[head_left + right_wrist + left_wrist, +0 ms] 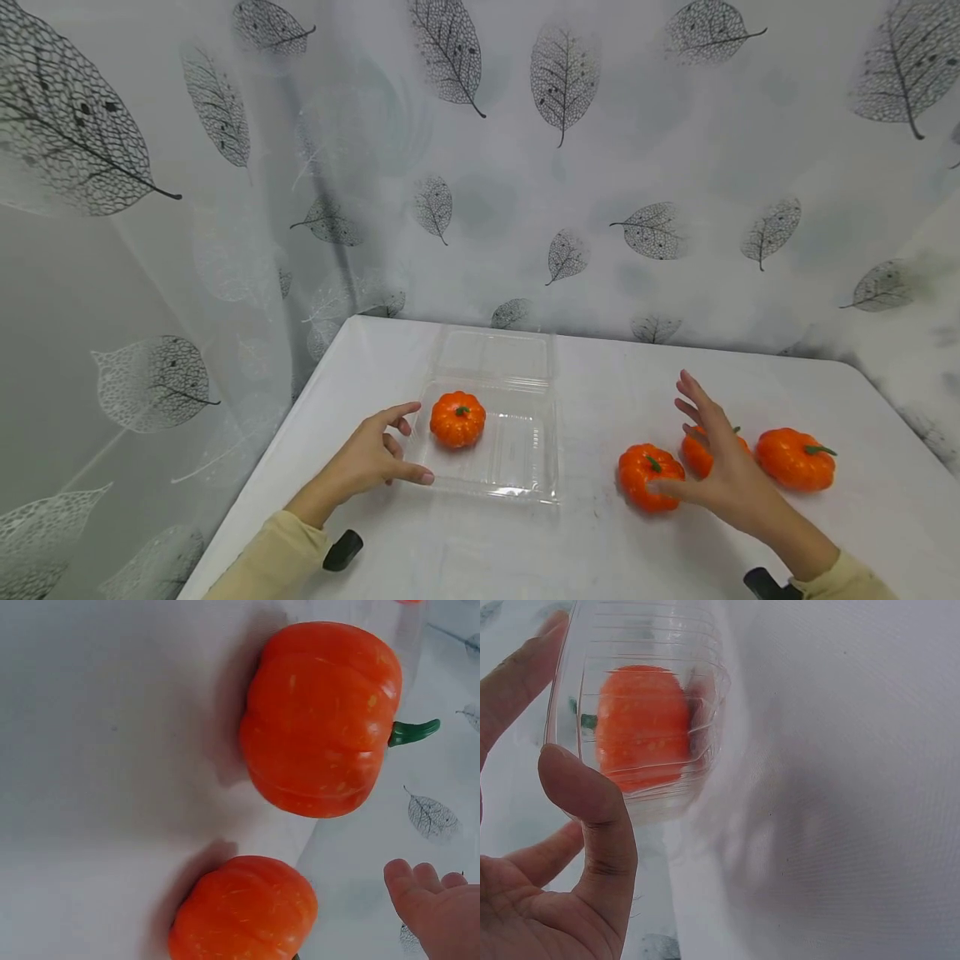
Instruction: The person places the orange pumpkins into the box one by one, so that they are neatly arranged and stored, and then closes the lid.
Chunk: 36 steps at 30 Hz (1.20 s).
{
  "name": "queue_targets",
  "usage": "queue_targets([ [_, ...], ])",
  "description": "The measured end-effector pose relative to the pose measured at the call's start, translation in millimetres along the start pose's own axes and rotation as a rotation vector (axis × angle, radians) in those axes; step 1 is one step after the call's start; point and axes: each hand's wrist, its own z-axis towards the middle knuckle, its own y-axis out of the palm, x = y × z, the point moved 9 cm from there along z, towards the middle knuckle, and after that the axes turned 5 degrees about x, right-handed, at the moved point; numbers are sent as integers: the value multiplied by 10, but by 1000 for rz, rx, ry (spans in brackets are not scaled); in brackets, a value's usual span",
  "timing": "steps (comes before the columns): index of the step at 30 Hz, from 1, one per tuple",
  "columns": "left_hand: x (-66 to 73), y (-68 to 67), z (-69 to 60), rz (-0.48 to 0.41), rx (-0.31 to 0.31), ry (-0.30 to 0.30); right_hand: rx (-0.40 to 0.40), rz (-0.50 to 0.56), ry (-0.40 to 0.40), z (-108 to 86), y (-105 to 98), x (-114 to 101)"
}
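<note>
leaf-print curtain (495, 183) across top, worktop (570, 550) below, clear box (521, 437) at centre, room to its right, left hand (367, 458) spread at its left edge, right hand (726, 479) spread by three pumpkins (795, 461) lower right, one pumpkin (457, 422) inside box

Pumpkins (322, 720): shiny, bumpy, look like plastic. Box (495, 490): clear, shiny plastic, ridged sides. Table top (480, 554): dull. Curtain (510, 183): thin, looks like cloth. Sleeves (273, 557): dull cloth.
</note>
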Motion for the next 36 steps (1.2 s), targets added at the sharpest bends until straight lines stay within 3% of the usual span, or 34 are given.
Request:
queue_targets([
  [12, 2, -11, -18, 4, 5, 2, -139, -86, 152, -138, 164, 274],
  [19, 5, -6, -15, 13, 6, 4, -210, -108, 292, -220, 286, 441],
  [30, -5, 9, -5, 9, -2, 9, -265, -118, 366, -314, 344, 562],
  [36, -3, 7, -5, 8, 4, 2, -265, -125, 360, -338, 364, 586],
])
